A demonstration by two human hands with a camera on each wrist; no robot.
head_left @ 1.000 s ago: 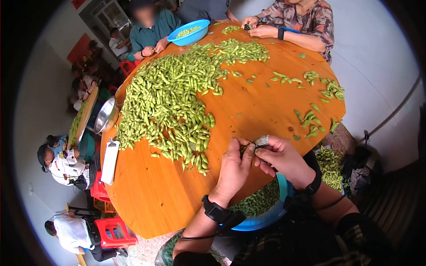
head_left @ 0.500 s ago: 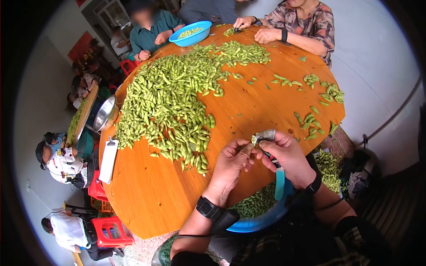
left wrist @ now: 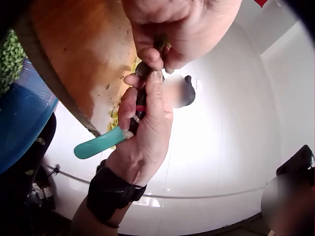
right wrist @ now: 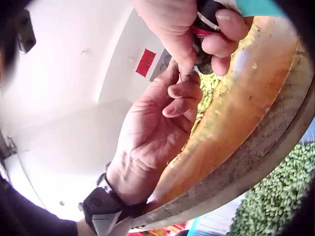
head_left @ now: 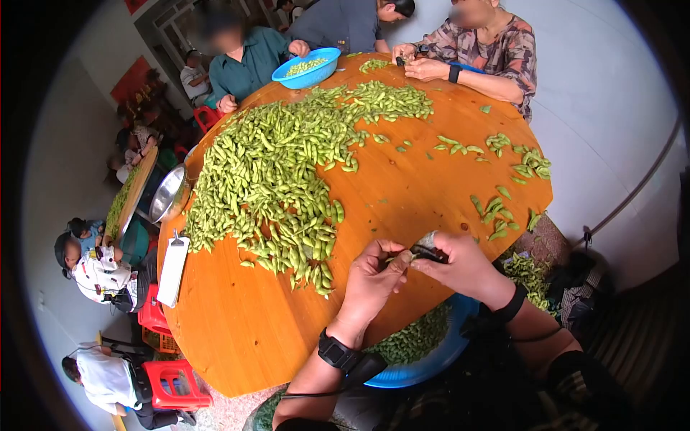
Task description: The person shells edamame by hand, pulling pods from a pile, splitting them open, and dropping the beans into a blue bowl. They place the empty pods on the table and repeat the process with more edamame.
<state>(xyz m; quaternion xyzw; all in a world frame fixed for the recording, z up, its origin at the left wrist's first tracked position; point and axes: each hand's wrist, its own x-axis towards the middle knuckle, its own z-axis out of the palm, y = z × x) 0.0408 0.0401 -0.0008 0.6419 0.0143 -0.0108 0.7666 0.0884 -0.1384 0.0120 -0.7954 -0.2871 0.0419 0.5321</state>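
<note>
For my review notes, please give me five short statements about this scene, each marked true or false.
1. The right hand holds a teal-handled tool. True.
2. The left hand lies flat on the table. False: the left hand is raised, its fingers bent and pinching a small greenish thing.
3. A large heap of green pods lies on the wooden table. True.
4. The blue basin below the near table edge is empty. False: the blue basin holds green beans.
5. A clipboard lies at the table's edge. True.
</note>
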